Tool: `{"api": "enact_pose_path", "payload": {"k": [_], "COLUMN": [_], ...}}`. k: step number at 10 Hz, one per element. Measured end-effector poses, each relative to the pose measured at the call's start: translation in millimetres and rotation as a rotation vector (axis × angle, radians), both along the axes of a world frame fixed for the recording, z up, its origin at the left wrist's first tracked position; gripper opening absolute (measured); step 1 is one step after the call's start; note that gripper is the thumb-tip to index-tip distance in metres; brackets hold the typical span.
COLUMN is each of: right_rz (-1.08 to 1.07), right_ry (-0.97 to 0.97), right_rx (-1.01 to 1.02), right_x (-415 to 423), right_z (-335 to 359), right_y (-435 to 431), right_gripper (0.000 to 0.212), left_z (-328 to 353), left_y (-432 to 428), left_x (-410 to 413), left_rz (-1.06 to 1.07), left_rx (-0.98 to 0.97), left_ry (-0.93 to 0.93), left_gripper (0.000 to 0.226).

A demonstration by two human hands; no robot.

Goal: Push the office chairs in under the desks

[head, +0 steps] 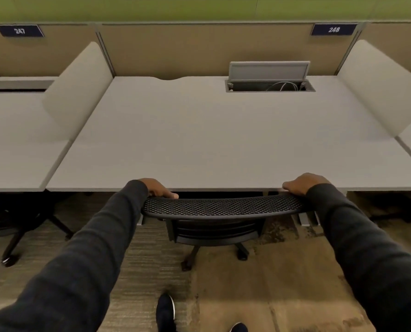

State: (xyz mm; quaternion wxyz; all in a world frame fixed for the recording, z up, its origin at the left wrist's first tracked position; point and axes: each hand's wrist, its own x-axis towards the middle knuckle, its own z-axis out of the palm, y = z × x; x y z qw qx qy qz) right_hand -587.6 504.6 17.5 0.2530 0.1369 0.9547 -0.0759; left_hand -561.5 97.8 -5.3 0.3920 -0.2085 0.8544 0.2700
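A black mesh-backed office chair stands at the front edge of the white desk, its seat hidden beneath the desktop and its wheeled base showing on the carpet. My left hand grips the left end of the backrest's top rim. My right hand grips the right end. The top of the backrest sits almost against the desk edge.
Another black chair is tucked under the neighbouring desk on the left. White side dividers flank the desk. An open cable hatch lies at the desk's back right. My dark shoes stand on the carpet behind the chair.
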Motion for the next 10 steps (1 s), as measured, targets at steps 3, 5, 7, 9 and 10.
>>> {"api": "enact_pose_path", "payload": {"k": [3, 5, 7, 9, 10], "right_rz": [-0.124, -0.149, -0.128, -0.135, -0.088], "right_ry": [0.016, -0.005, -0.016, 0.099, 0.174], "right_rx": [0.007, 0.011, 0.024, 0.143, 0.180], "right_x": [-23, -26, -29, -22, -19], "right_z": [7, 5, 2, 7, 7], "right_y": [45, 54, 52, 35, 7], "right_gripper": [0.055, 0.071, 0.077, 0.075, 0.075], "left_z": [5, 3, 4, -17, -20], "left_y": [54, 62, 56, 30, 15], "left_x": [-27, -40, -32, -16, -12], "left_rz": [-0.012, -0.036, 0.135, 0.349, 0.299], "left_rx": [0.092, 0.058, 0.185, 0.378, 0.389], "left_ry": [0.038, 0.053, 0.055, 0.073, 0.116], "left_gripper": [0.032, 0.032, 0.047, 0.064, 0.061]}}
